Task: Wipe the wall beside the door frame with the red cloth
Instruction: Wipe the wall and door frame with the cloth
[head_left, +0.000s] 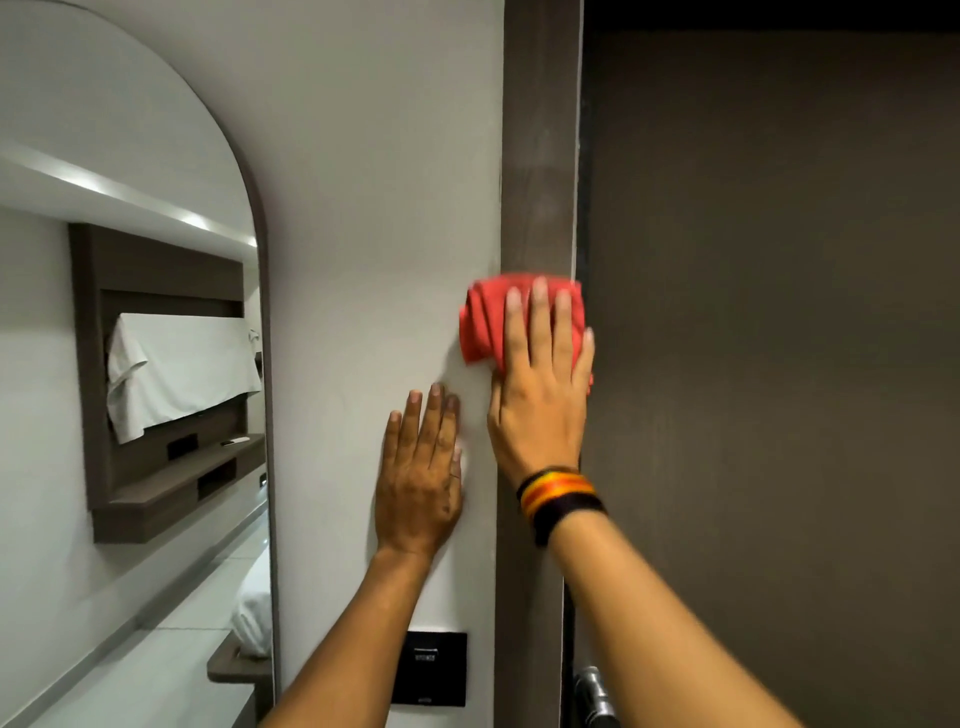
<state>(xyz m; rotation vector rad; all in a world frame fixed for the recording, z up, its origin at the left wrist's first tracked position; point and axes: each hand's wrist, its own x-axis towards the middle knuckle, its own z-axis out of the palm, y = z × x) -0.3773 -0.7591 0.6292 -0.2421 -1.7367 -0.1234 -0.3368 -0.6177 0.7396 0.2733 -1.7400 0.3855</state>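
The red cloth (483, 325) is bunched up and pressed flat against the dark brown door frame (537, 156), its left edge lapping onto the white wall (374, 208). My right hand (543, 389) lies spread on top of the cloth, palm pushing it against the frame; a striped wristband sits on that wrist. My left hand (421, 478) rests flat on the white wall just left of the frame and below the cloth, fingers together and pointing up, holding nothing.
An arched mirror (130, 364) fills the wall to the left, reflecting a shelf unit and a white sheet. A black switch plate (430, 669) sits low on the wall. The dark door (779, 364) and its metal handle (595, 693) lie to the right.
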